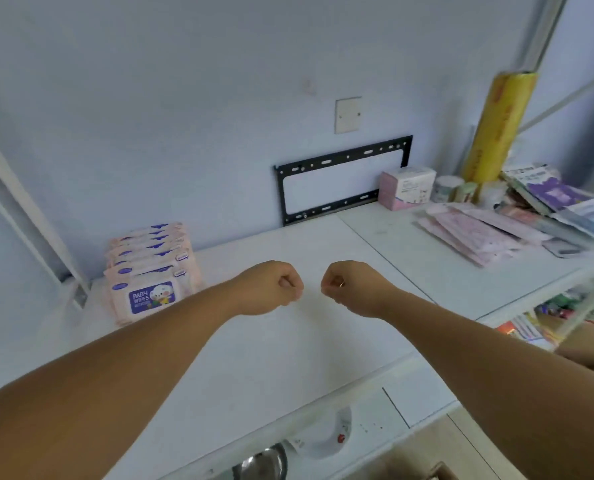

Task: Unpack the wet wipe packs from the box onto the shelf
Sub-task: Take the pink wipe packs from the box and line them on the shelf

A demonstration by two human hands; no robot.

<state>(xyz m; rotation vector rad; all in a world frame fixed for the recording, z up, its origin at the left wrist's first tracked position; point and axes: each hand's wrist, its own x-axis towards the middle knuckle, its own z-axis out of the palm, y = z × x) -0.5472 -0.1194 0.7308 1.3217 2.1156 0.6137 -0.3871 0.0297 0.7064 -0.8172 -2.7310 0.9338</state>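
Matt white shelf [288, 358] — glossy plastic wipe packs [150, 271], black metal bracket [340, 157]

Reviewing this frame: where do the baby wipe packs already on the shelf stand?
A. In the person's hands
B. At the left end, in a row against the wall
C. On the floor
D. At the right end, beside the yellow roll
B: the baby wipe packs stand upright in a row at the shelf's left end, while the left hand and right hand are closed fists holding no pack.

Bare forearms, no sleeves, right hand [352, 287] ringed (gold-coloured band)
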